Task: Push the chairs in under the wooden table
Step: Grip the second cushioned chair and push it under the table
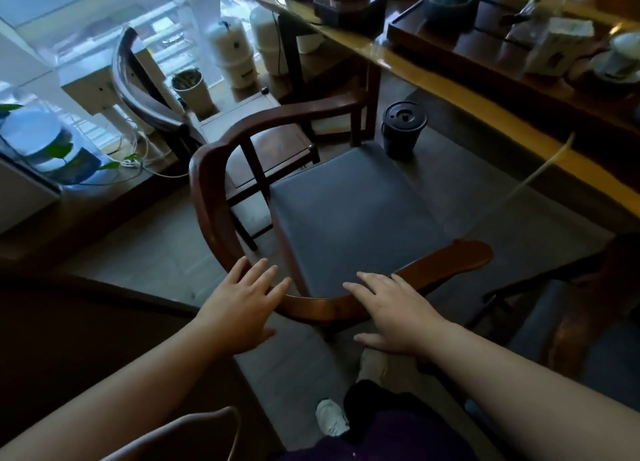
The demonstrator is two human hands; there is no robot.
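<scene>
Both hands, left (239, 308) and right (394, 313), are held spread-fingered at the chair's (346, 218) curved backrest, grip unclosed, near the desk (485, 104).

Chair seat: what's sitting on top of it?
A lidded black cup stands at the far right corner of the chair seat. The rest is bare; the cup's contents are hidden.

My left hand (242, 308) and right hand (394, 317), fingers spread flat (neither gripping), lie over the curved back rail of the chair (349, 215) facing the wooden table (485, 107).
</scene>
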